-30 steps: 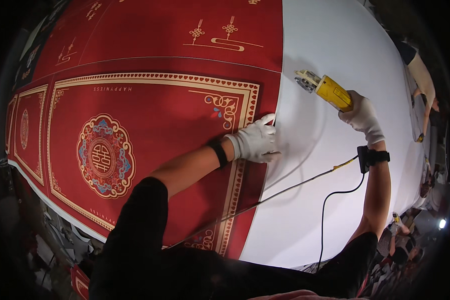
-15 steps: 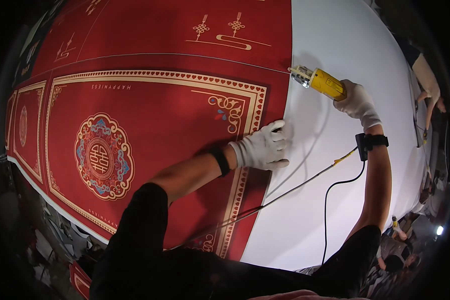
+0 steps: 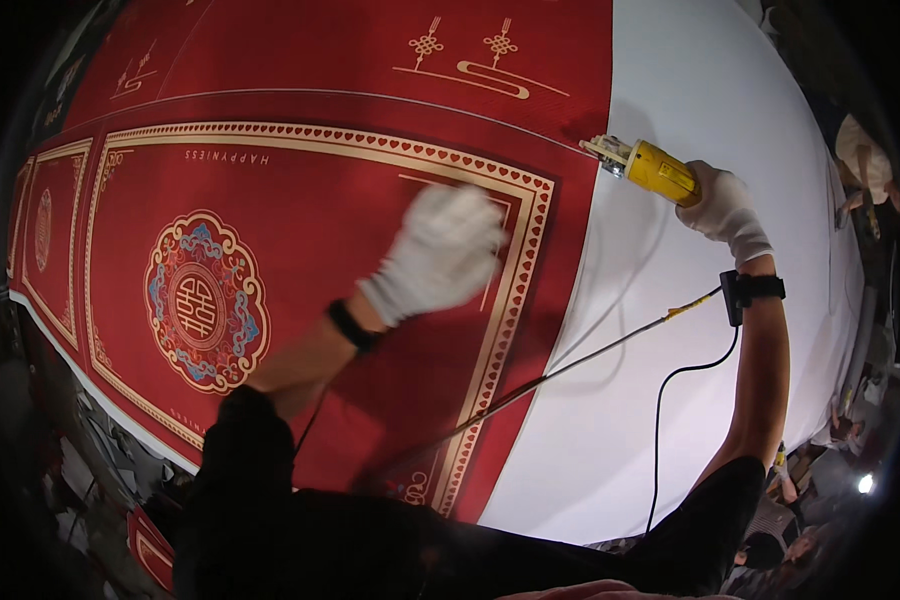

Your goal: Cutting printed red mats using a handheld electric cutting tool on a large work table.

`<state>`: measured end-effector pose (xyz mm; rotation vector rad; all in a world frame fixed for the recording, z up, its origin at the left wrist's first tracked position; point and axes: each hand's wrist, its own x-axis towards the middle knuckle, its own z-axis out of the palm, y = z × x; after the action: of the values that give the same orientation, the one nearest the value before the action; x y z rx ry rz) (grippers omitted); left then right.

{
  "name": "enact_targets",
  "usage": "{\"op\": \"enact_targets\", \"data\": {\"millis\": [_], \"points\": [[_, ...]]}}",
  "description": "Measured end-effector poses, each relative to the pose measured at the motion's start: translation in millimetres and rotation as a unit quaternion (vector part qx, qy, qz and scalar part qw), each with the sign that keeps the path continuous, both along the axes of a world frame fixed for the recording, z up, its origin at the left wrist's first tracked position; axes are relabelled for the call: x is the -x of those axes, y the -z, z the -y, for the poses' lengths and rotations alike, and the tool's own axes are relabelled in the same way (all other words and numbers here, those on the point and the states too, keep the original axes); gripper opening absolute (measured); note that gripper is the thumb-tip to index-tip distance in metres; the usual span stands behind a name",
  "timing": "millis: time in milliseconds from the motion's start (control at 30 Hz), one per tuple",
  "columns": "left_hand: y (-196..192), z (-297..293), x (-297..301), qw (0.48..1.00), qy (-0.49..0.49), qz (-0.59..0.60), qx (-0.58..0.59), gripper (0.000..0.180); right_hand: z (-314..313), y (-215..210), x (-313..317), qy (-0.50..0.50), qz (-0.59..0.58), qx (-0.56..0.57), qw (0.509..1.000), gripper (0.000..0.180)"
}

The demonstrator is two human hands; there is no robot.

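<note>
My right hand [image 3: 720,205], in a white glove, grips the rear of a yellow electric cutter [image 3: 663,172]. The cutter's metal head sits at the right edge of a red printed carpet sheet [image 3: 320,240], where a thin pale line running across the red meets that edge. Over the sheet, close to the corner of its gold heart-patterned border, is my left hand [image 3: 435,250], also white-gloved. Motion smears its fingers, and nothing shows in it. A round medallion [image 3: 205,300] in gold and blue lies left of that hand.
White material [image 3: 560,470] extends along the right of the red sheet. A dark cable [image 3: 610,352] crosses it diagonally below the cutter, and a black wire [image 3: 660,430] hangs from my right wrist band. Other people [image 3: 865,165] are at the far right, near a bright lamp [image 3: 865,484].
My left hand has lifted off the red sheet's right edge and swung left and away from me. My right hand and the cutter have shifted slightly right in the view.
</note>
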<state>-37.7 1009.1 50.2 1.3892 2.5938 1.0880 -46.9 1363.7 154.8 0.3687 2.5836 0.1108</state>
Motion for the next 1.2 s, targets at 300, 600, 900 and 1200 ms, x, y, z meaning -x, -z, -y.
{"op": "enact_targets", "data": {"millis": [300,600,900,1200], "points": [[51.1,326.3,84.7,0.818,-0.462,-0.211,0.268,0.035,17.4,-6.9,11.5,-0.017,0.014,-0.004,1.0,0.038],[86.9,395.5,61.9,0.696,-0.6,0.048,0.391,0.071,29.0,23.7,32.1,-0.043,-0.027,0.075,0.996,0.051],[92.1,393.7,65.2,0.696,-0.593,0.023,0.404,0.068,77.4,46.2,76.1,-0.024,-0.01,0.153,0.988,0.054],[93.8,397.1,61.4,0.693,-0.586,0.034,0.418,0.071,148.6,60.7,113.2,-0.008,0.002,0.227,0.974,0.051]]}}
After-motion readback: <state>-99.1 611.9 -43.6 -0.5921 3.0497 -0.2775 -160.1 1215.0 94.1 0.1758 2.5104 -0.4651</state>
